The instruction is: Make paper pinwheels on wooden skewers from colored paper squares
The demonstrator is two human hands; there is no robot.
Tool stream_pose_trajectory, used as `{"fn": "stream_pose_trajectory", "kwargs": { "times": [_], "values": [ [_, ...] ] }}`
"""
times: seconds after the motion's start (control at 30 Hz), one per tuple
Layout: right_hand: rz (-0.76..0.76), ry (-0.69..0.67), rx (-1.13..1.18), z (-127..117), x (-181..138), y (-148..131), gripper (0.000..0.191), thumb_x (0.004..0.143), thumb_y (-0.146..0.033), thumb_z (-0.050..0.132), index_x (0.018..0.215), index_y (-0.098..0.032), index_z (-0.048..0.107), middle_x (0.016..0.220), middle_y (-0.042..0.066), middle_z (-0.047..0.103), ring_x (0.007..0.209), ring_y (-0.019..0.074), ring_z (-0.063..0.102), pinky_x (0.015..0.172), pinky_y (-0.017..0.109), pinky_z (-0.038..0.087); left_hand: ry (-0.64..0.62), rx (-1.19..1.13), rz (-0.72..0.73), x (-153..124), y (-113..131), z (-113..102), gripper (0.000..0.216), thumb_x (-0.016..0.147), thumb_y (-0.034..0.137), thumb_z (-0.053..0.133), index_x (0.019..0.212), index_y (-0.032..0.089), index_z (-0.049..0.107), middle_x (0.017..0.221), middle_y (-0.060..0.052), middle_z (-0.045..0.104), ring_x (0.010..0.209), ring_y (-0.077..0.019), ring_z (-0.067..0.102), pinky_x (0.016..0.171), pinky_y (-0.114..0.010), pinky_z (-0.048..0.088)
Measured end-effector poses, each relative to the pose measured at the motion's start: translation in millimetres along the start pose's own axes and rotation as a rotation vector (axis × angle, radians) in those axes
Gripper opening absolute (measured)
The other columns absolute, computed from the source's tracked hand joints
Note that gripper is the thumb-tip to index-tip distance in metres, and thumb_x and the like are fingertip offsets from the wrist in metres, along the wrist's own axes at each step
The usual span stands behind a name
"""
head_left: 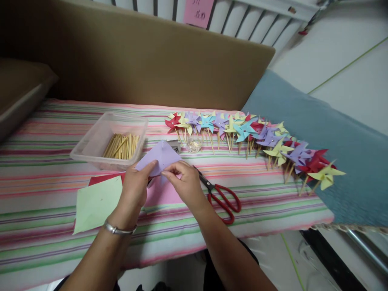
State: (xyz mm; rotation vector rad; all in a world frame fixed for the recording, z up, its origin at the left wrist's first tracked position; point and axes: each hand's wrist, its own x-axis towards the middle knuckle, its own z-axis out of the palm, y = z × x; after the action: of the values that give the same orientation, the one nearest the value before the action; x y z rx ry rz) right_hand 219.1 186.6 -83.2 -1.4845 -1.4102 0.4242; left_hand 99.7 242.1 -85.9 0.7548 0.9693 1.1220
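Note:
A square of purple paper (162, 155) is held up over the table between my two hands, turned corner-up. My left hand (136, 184) pinches its lower left side, thumb on top. The fingers of my right hand (184, 180) are closed on its lower right edge. Beneath lies a pink paper sheet (162, 192). To the left, a pale green sheet (97, 202) rests over a red sheet (104, 178). Scissors with red handles (226, 198) lie beside my right hand, their blades partly hidden behind it.
A clear plastic box (87, 151) holds many short wooden sticks (123, 146). Colourful paper pinwheels (244, 129) on sticks line the back and right of the striped cloth (45, 194). A small clear dish (194, 144) stands behind the paper. A cardboard panel (136, 56) borders the back.

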Motion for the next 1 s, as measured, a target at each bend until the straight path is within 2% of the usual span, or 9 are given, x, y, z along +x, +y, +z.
{"fn": "stream_pose_trajectory", "kwargs": {
  "times": [0.17, 0.3, 0.53, 0.7, 0.87, 1.0],
  "values": [
    [0.107, -0.014, 0.067, -2, 1, 3, 0.006, 0.078, -0.02, 0.067, 0.072, -0.02, 0.066, 0.07, -0.002, 0.064, 0.068, 0.0136, 0.059, 0.065, 0.024, 0.044, -0.033, 0.037, -0.071, -5, -2, 5, 0.023, 0.057, 0.023, 0.078, 0.072, 0.013, 0.064, 0.056, 0.004, 0.059, 0.05, -0.0103, 0.052, 0.046, -0.022, 0.039],
    [0.125, -0.038, 0.088, -2, 2, 5, 0.008, 0.081, -0.021, 0.062, 0.074, -0.02, 0.066, 0.072, -0.001, 0.066, 0.071, 0.0142, 0.061, 0.067, 0.024, 0.045, -0.064, 0.042, -0.062, -6, -2, 5, 0.023, 0.059, 0.022, 0.077, 0.078, 0.013, 0.066, 0.061, 0.003, 0.063, 0.051, -0.0106, 0.055, 0.049, -0.022, 0.042],
    [0.236, -0.018, 0.187, 2, 2, 7, 0.008, 0.077, -0.024, 0.063, 0.071, -0.019, 0.063, 0.067, -0.001, 0.065, 0.065, 0.0133, 0.061, 0.063, 0.023, 0.045, -0.073, 0.07, -0.064, -4, -6, 1, 0.024, 0.062, 0.024, 0.076, 0.082, 0.013, 0.068, 0.066, 0.0, 0.067, 0.056, -0.0121, 0.059, 0.055, -0.024, 0.046],
    [0.281, 0.008, 0.201, 2, 4, 8, 0.009, 0.075, -0.026, 0.061, 0.069, -0.019, 0.06, 0.064, -0.002, 0.063, 0.061, 0.0129, 0.059, 0.06, 0.024, 0.044, -0.144, 0.056, -0.062, -7, -3, 1, 0.026, 0.063, 0.027, 0.077, 0.083, 0.013, 0.068, 0.073, -0.002, 0.068, 0.065, -0.0138, 0.061, 0.06, -0.025, 0.048],
    [0.315, 0.038, 0.216, 3, 5, 13, 0.009, 0.073, -0.026, 0.06, 0.068, -0.019, 0.058, 0.064, -0.001, 0.062, 0.062, 0.0139, 0.058, 0.058, 0.025, 0.043, -0.211, 0.179, -0.02, -9, -1, 5, 0.031, 0.054, 0.024, 0.083, 0.08, 0.012, 0.068, 0.067, 0.0, 0.066, 0.06, -0.0121, 0.056, 0.058, -0.024, 0.044],
    [0.323, 0.027, 0.231, 3, 6, 14, 0.012, 0.073, -0.029, 0.06, 0.066, -0.019, 0.058, 0.063, -0.001, 0.06, 0.06, 0.0131, 0.056, 0.057, 0.024, 0.043, -0.175, 0.203, 0.019, -7, -4, 6, 0.035, 0.051, 0.021, 0.083, 0.083, 0.014, 0.069, 0.067, 0.001, 0.067, 0.061, -0.0134, 0.057, 0.059, -0.024, 0.044]
  ]
}}
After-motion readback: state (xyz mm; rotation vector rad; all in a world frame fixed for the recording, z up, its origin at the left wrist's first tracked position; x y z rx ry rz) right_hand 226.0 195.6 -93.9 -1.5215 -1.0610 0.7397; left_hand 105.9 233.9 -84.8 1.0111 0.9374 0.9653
